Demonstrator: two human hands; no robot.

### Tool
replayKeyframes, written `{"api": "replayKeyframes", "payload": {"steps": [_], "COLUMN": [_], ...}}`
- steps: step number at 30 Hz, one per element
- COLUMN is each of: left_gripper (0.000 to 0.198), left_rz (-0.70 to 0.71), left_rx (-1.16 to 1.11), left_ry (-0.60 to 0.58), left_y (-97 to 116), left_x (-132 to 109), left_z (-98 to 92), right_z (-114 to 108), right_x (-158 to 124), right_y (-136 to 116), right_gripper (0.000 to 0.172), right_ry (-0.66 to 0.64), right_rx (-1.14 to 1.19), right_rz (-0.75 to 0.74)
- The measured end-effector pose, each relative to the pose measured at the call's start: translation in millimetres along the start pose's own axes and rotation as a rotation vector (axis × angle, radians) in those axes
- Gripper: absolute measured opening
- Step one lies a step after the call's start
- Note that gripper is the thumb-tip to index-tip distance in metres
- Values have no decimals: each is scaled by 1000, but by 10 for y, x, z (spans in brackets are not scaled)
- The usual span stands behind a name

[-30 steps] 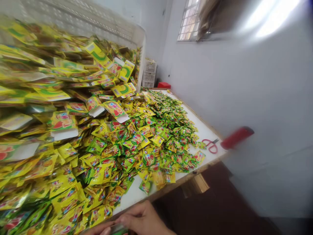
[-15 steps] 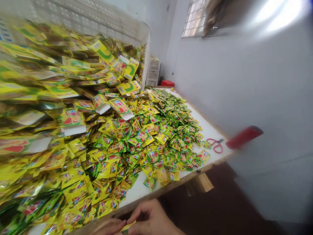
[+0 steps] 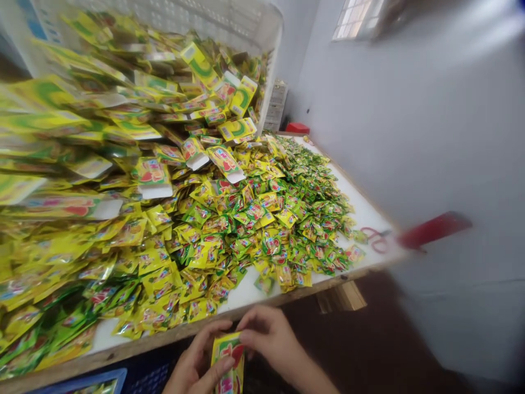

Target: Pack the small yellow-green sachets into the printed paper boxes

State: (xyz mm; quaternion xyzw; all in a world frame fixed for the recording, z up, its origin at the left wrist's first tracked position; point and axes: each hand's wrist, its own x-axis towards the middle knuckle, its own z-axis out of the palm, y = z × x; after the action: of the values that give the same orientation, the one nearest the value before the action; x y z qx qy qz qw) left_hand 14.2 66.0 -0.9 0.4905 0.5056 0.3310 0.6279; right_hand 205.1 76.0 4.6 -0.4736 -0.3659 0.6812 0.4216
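Note:
My left hand [image 3: 197, 358] is wrapped around a small yellow and green carton [image 3: 237, 355] with a red picture on its front, the thumb lying across its face. At the carton's upper end, the bent fingers and thumb of my right hand [image 3: 270, 334] are closed on the top edge. Both hands are low in the view, just in front of the table's wooden edge. Beyond them, a broad heap of shiny yellow and green sachets [image 3: 246, 219] covers much of the white tabletop [image 3: 241, 296]. Cartons with open white flaps [image 3: 153, 178] lie over the heap's left side.
A white plastic crate [image 3: 273, 41] lies tipped, with cartons spilling out. Red-handled scissors [image 3: 375, 239] and a red object [image 3: 435, 230] lie at the table's right corner. A blue-rimmed container [image 3: 118, 377] stands below the front edge. Stacked crates [image 3: 274, 106] are behind.
The view has shifted left and down. Both hands have come further into view, and the carton, earlier mostly hidden with only a yellow edge showing, is now seen upright in the left hand.

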Motion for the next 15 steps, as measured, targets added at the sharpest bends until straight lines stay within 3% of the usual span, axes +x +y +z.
{"api": "replayKeyframes", "payload": {"steps": [4, 8, 10, 13, 15], "left_gripper": [44, 44, 41, 33, 30], "left_rz": [55, 83, 62, -19, -76], "left_rx": [52, 133, 58, -148, -233], "left_ry": [56, 80, 39, 9, 12], "left_y": [-7, 31, 43, 36, 23], "left_x": [-43, -35, -37, -58, -69], "left_z": [90, 117, 105, 67, 28], "right_z": [66, 187, 199, 147, 102], "right_x": [62, 25, -16, -56, -60], "right_y": [-108, -171, -187, -162, -117], "right_gripper": [32, 11, 6, 17, 25], "right_ry": [23, 122, 77, -23, -6], "right_rx": [-25, -228, -259, -163, -73], "right_rz": [85, -125, -171, -70, -2]}}
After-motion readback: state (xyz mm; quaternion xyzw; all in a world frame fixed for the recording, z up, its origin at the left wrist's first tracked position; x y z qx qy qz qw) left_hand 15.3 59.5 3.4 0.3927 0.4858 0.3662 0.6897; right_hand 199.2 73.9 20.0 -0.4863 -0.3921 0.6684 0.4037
